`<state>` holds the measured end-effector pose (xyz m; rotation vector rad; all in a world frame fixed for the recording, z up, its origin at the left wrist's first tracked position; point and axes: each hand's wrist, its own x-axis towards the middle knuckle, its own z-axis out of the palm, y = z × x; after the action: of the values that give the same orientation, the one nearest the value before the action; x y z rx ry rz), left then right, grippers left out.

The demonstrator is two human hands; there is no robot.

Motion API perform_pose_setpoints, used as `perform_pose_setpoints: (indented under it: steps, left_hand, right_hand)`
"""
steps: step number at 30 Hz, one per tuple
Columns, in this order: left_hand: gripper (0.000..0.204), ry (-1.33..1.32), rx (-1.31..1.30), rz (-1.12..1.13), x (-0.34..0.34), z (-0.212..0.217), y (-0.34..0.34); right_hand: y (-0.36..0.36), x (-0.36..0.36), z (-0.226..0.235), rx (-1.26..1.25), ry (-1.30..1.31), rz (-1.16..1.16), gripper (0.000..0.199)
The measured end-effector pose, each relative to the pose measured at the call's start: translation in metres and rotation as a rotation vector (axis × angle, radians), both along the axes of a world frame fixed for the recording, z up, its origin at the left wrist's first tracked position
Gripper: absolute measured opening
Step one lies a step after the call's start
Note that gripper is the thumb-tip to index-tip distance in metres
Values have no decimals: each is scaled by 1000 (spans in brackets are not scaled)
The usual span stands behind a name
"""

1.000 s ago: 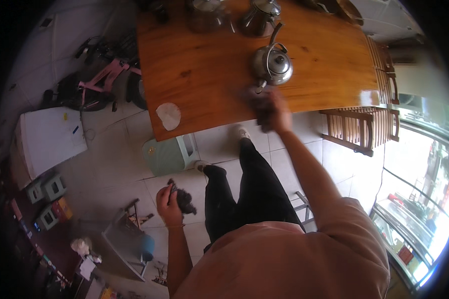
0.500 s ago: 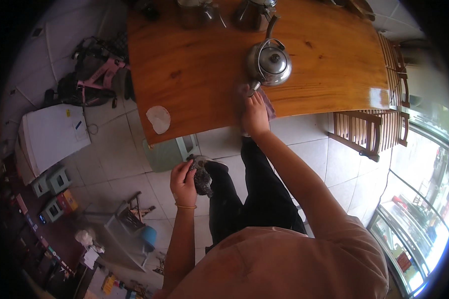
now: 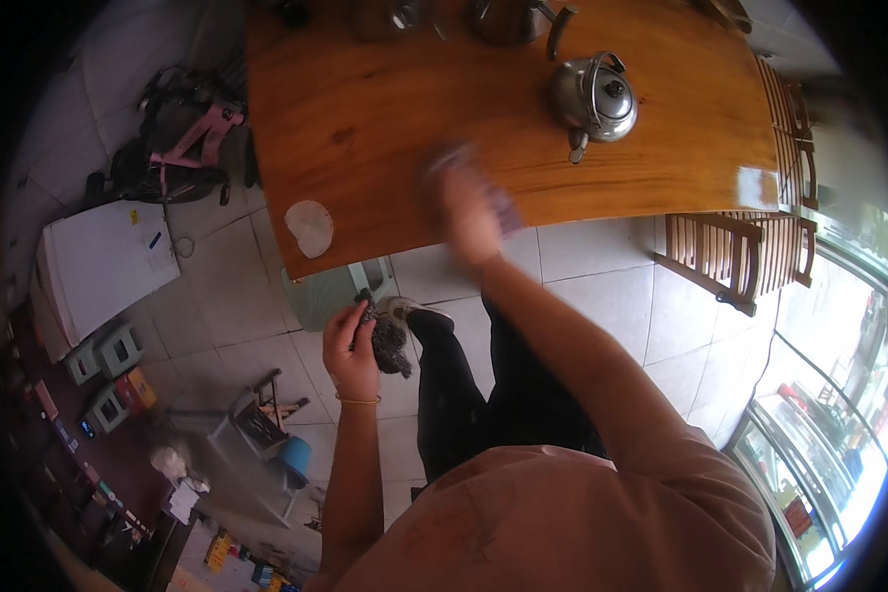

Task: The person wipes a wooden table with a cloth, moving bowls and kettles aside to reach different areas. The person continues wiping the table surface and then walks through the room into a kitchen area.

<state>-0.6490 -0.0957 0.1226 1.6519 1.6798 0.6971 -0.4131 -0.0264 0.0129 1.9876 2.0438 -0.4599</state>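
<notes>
My left hand (image 3: 349,351) is closed round a dark grey, mesh-like steel wool scrubber (image 3: 392,347), held in the air short of the table. My right hand (image 3: 472,219) is blurred by motion over the near edge of the wooden table (image 3: 414,109). Under and around its fingers is a dull purplish cloth (image 3: 507,211), pressed to the tabletop. Beyond it to the right stands a shiny metal kettle (image 3: 594,99), upright with its spout toward me, apart from both hands.
More metal pots (image 3: 508,20) stand at the table's far side. A pale, rounded flat piece (image 3: 309,229) lies near its left corner, above a green stool (image 3: 321,301). Wooden chairs (image 3: 720,252) are at the right; a pink bicycle (image 3: 202,138) is at the left.
The kettle has shifted right and farther away, and my right hand has let go of it. That hand has swept left with the cloth. My left hand still holds the scrubber.
</notes>
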Motion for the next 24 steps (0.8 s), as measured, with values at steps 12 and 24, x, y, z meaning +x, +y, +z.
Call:
perform_pose_setpoints:
  steps: [12, 24]
  left_hand:
    - [29, 140, 151, -323, 88, -19, 89]
    - [18, 234, 250, -527, 211, -95, 127]
  right_hand:
    - [-79, 169, -22, 405, 408, -447, 56]
    - [-120, 311, -27, 695, 137, -712, 50]
